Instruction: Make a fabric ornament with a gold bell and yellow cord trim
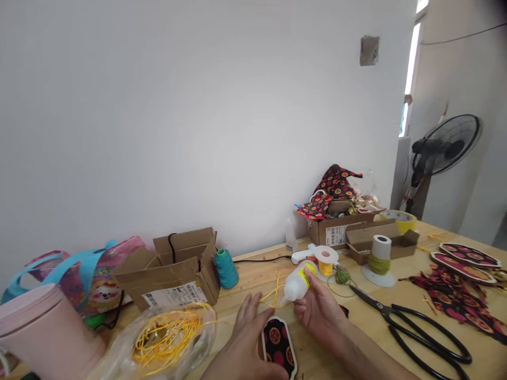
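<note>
My right hand is wrapped round a small clear squeeze bottle with a yellow label, tilted so its nozzle points down and left. Under the nozzle lies a dark rounded panel with red and orange round patterns and a pale border. My left hand grips that panel by its left side, index finger near the top edge and thumb at the lower part. A looped yellow cord extends from the panel's top end onto the wooden table.
Large black-handled scissors lie at right, beside patterned fabric scraps. Behind stand a green cord spool, a yellow thread spool, a white glue gun and a teal thread cone. Left are a cardboard box and bagged yellow cord.
</note>
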`<state>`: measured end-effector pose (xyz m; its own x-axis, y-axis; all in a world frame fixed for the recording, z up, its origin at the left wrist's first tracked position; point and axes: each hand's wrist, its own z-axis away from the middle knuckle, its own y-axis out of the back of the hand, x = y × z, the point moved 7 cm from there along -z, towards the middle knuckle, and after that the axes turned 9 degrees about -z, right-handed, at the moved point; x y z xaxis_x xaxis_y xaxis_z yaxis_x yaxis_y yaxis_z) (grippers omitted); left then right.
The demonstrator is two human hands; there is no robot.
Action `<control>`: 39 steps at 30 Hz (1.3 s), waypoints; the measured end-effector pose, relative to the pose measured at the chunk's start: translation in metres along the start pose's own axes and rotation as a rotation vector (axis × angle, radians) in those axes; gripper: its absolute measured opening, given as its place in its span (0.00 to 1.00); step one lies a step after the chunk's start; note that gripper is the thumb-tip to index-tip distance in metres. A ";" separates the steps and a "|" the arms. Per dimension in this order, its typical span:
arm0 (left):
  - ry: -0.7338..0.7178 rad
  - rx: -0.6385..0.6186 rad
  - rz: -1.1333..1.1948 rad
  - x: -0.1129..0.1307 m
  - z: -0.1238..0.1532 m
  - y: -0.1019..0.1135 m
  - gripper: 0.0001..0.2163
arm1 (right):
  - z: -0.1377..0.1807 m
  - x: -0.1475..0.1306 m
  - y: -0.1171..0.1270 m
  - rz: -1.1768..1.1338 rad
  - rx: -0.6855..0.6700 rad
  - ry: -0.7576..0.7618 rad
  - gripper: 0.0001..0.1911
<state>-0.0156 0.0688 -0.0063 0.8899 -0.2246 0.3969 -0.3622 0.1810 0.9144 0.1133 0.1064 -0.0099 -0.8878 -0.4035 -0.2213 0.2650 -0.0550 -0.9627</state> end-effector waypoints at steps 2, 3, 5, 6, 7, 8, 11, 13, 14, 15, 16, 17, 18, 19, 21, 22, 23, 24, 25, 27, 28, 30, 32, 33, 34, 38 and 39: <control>-0.009 -0.059 -0.072 -0.004 0.001 -0.005 0.46 | 0.000 -0.007 -0.001 -0.005 0.011 0.064 0.14; -0.024 -0.057 -0.104 -0.004 0.001 -0.006 0.46 | 0.000 -0.011 -0.004 -0.010 0.010 0.093 0.14; -0.054 -0.012 -0.144 -0.004 -0.001 -0.006 0.46 | 0.000 -0.016 -0.014 -0.021 -0.014 0.113 0.14; -0.069 0.022 -0.152 -0.002 -0.002 -0.006 0.45 | -0.001 -0.017 -0.022 -0.024 -0.038 0.109 0.14; -0.081 0.058 -0.153 0.000 -0.003 -0.005 0.44 | -0.001 -0.018 -0.031 -0.021 -0.069 0.103 0.13; -0.090 0.088 -0.152 0.002 -0.003 -0.005 0.43 | -0.002 -0.018 -0.040 -0.010 -0.104 0.095 0.12; -0.084 0.116 -0.146 0.011 -0.003 -0.003 0.43 | -0.005 -0.012 -0.059 0.043 -0.201 0.070 0.10; -0.060 0.075 -0.120 0.014 -0.001 -0.001 0.44 | -0.008 -0.006 -0.059 0.080 -0.228 0.072 0.09; -0.036 0.037 -0.095 0.014 0.001 0.000 0.45 | -0.009 -0.003 -0.054 0.095 -0.228 0.081 0.10; -0.008 0.002 -0.061 0.013 0.003 0.001 0.45 | -0.010 -0.001 -0.048 0.109 -0.221 0.088 0.10; 0.018 -0.017 -0.023 0.011 0.004 0.005 0.44 | -0.010 0.001 -0.041 0.118 -0.209 0.090 0.11; 0.036 -0.011 0.017 0.009 0.006 0.009 0.42 | -0.011 0.002 -0.034 0.121 -0.194 0.086 0.12; 0.044 0.022 0.055 0.008 0.007 0.015 0.37 | -0.011 0.002 -0.028 0.114 -0.181 0.084 0.13; 0.040 0.075 0.090 0.006 0.008 0.022 0.31 | -0.012 0.002 -0.023 0.102 -0.168 0.082 0.14; 0.020 0.204 0.140 0.004 0.010 0.037 0.18 | -0.013 -0.001 -0.017 0.069 -0.152 0.085 0.14; 0.016 0.273 0.153 0.002 0.011 0.044 0.13 | -0.013 -0.003 -0.016 0.052 -0.147 0.083 0.13; 0.019 0.341 0.157 -0.002 0.012 0.051 0.10 | -0.014 -0.004 -0.015 0.039 -0.142 0.078 0.13; 0.031 0.405 0.152 -0.006 0.014 0.058 0.07 | -0.015 -0.004 -0.015 0.032 -0.135 0.072 0.12; 0.051 0.464 0.142 -0.012 0.017 0.065 0.07 | -0.016 -0.004 -0.014 0.029 -0.128 0.065 0.12; 0.106 0.552 0.113 -0.027 0.025 0.080 0.12 | -0.018 -0.002 -0.013 0.033 -0.109 0.052 0.12; 0.136 0.586 0.095 -0.035 0.030 0.088 0.15 | -0.018 -0.001 -0.012 0.035 -0.095 0.047 0.12; 0.181 0.618 0.048 -0.053 0.040 0.104 0.16 | -0.019 0.001 -0.009 0.040 -0.067 0.039 0.12; 0.195 0.603 -0.006 -0.068 0.047 0.114 0.14 | -0.020 0.001 -0.008 0.087 -0.050 0.054 0.12; 0.190 0.586 -0.035 -0.074 0.049 0.118 0.12 | -0.020 0.001 -0.008 0.127 -0.046 0.067 0.12; 0.184 0.568 -0.060 -0.079 0.050 0.119 0.11 | -0.020 0.001 -0.008 0.170 -0.044 0.083 0.12; 0.178 0.543 -0.126 -0.096 0.055 0.111 0.11 | -0.020 -0.005 -0.009 0.285 -0.024 0.178 0.14; 0.184 0.560 -0.136 -0.100 0.056 0.108 0.11 | -0.018 -0.008 -0.010 0.313 -0.019 0.211 0.15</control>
<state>-0.1591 0.0569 0.0574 0.9537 -0.0319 0.2989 -0.2881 -0.3803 0.8788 0.1107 0.1271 -0.0010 -0.8232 -0.2012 -0.5310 0.5309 0.0588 -0.8454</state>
